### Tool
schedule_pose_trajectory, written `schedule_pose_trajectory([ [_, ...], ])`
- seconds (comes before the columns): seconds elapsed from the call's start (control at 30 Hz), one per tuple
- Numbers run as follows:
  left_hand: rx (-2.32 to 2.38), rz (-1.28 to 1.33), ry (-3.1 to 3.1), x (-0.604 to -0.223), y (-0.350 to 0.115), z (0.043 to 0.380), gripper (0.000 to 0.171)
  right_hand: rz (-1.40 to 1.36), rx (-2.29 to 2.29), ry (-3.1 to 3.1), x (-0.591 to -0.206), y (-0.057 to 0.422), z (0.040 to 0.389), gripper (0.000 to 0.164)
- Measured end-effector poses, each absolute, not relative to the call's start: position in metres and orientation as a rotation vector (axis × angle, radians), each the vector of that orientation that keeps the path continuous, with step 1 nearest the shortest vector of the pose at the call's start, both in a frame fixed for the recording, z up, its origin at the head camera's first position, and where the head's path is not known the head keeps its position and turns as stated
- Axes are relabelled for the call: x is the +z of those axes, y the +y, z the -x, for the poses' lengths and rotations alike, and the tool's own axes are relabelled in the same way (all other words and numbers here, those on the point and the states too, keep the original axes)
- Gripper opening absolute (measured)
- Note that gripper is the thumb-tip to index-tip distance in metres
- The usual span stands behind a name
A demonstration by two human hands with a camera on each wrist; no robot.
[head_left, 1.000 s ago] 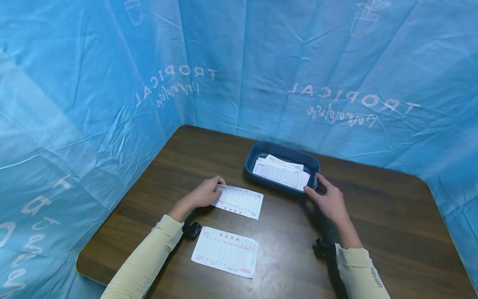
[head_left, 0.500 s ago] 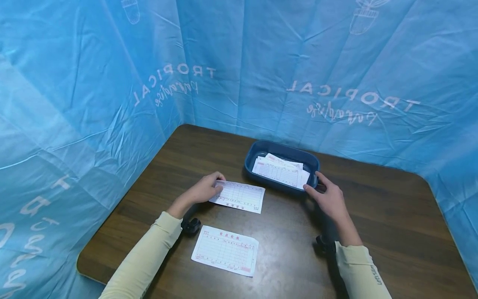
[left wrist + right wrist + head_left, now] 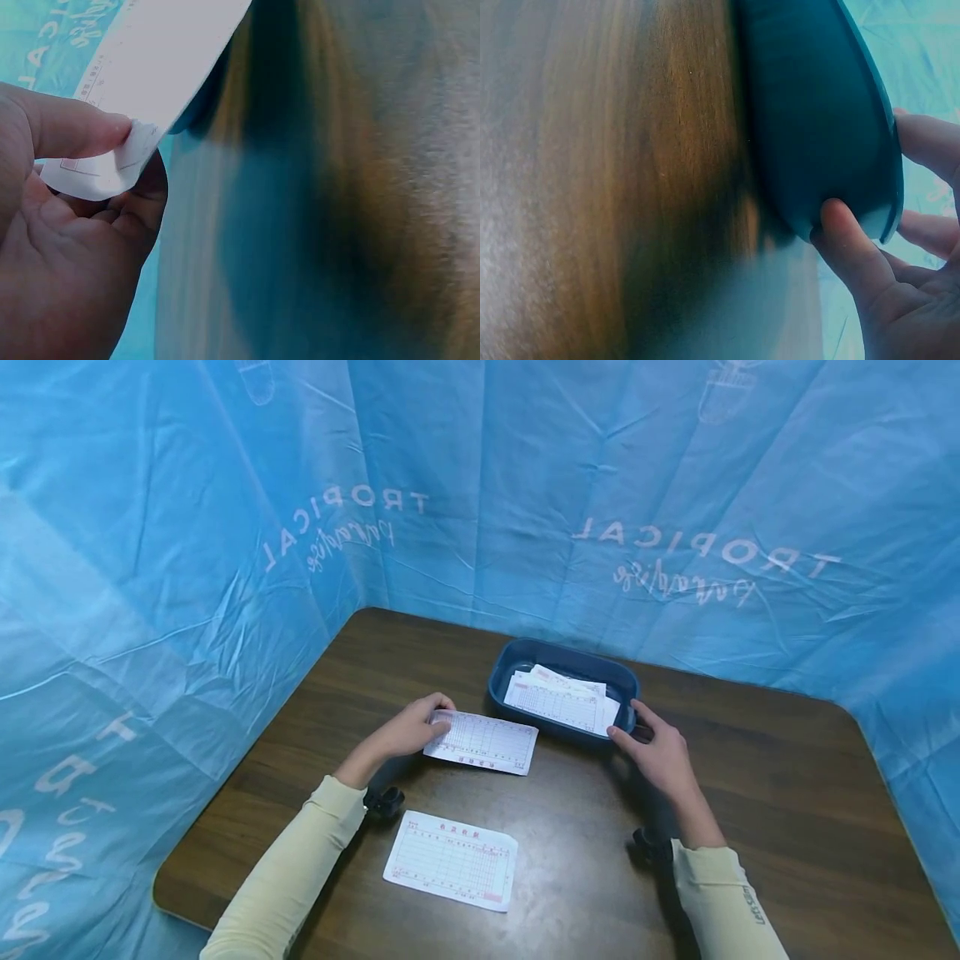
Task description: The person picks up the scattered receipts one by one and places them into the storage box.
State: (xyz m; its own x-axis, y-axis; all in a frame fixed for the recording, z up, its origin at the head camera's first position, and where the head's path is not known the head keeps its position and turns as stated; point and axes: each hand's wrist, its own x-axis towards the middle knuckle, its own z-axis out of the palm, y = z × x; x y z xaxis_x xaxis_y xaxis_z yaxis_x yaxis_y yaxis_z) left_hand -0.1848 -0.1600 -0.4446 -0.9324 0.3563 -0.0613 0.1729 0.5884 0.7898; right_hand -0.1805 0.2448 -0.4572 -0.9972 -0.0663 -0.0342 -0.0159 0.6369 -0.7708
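Observation:
My left hand [image 3: 408, 727] pinches the left end of a printed receipt slip [image 3: 487, 743], thumb on top and fingers curled beneath. In the left wrist view the slip [image 3: 161, 60] bends where the thumb presses it. My right hand [image 3: 663, 760] grips the right end of a dark blue plastic tray [image 3: 543, 653], with several receipt slips [image 3: 558, 700] lying inside. The right wrist view has the thumb against the tray's outer wall [image 3: 817, 120] and the fingers round its end. A second receipt slip [image 3: 452, 860] lies flat on the table, nearer me.
The brown wooden table [image 3: 787, 810] has rounded corners. Blue printed curtains [image 3: 525, 485] hang behind it and along its left side. A black wrist camera [image 3: 386, 802] sits under the left wrist, close to the flat slip.
My left hand has moved slightly away from me with its slip, and the slip's right end has come closer to the tray. The right hand keeps its grip on the tray.

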Motion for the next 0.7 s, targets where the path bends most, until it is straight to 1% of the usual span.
schedule_pose_trajectory([
  [0.33,1.294,-0.478,2.586,-0.432,-0.159,0.192,0.017,0.071,-1.334,2.791,-0.458,0.246,0.181,0.086],
  [0.7,1.277,-0.512,2.610,-0.410,-0.148,0.208,0.017,0.065,-1.314,2.790,-0.459,0.247,0.181,0.086],
])
